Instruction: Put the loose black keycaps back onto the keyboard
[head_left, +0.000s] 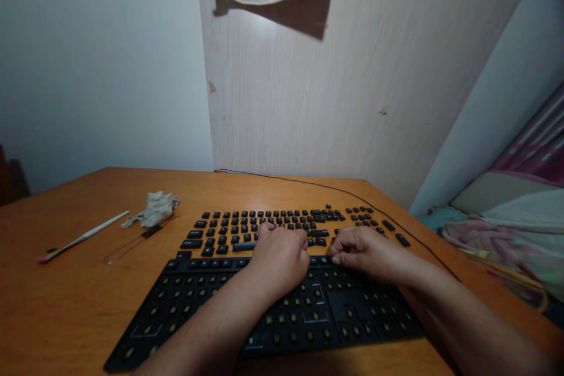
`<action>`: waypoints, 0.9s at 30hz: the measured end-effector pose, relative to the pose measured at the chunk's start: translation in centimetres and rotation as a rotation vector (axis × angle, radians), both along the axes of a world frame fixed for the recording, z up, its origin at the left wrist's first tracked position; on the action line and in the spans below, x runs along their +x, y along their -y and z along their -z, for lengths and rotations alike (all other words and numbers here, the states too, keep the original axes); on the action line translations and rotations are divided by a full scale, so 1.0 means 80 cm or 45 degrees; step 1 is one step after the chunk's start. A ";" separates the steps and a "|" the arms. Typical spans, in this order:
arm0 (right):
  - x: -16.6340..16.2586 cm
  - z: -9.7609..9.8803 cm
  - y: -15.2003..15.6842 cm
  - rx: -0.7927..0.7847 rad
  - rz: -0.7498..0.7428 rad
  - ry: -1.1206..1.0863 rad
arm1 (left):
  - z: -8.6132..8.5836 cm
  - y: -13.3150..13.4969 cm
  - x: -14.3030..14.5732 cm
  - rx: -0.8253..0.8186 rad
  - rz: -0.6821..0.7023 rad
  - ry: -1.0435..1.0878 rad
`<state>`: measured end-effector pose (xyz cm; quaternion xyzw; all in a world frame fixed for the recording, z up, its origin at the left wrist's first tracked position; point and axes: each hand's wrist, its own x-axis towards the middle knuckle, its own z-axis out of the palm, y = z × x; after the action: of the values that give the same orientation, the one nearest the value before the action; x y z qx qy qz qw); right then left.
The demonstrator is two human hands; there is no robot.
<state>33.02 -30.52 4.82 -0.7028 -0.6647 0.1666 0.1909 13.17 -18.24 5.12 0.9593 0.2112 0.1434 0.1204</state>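
Observation:
A black keyboard base [145, 305] lies on the table in front of me, mostly bare of caps, its small brownish key stems showing. Keycaps stand along its top row. Over the upper middle rests my left hand [282, 252], fingers curled in; what they hold, if anything, is hidden. My right hand [359, 252] is at the top row to the right, thumb and index finger pinched together near a keycap [324, 260]. Whatever sits in that pinch is too small to name. Beyond both hands, loose black keycaps [244, 221] are laid out in rows, including a long space bar [244, 246].
On the left lie a crumpled grey cloth [157, 209], a wire keycap puller [132, 245] with a black handle, and a thin white stick [94, 231] with a pink end. A black cable [317, 182] runs across the wooden table [66, 305] at the back and right.

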 end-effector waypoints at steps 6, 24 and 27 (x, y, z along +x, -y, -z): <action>0.003 0.003 0.000 -0.036 0.006 -0.043 | 0.000 0.000 0.000 -0.004 -0.003 -0.008; -0.018 -0.009 0.006 0.013 -0.001 0.163 | 0.004 -0.001 0.000 0.027 0.011 0.017; -0.018 -0.009 0.005 0.006 -0.009 0.160 | 0.003 0.000 0.000 0.020 0.017 0.005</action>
<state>31.62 -30.91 5.51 -0.7090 -0.6784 0.1214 0.1498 13.15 -18.21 4.84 0.9614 0.2034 0.1459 0.1143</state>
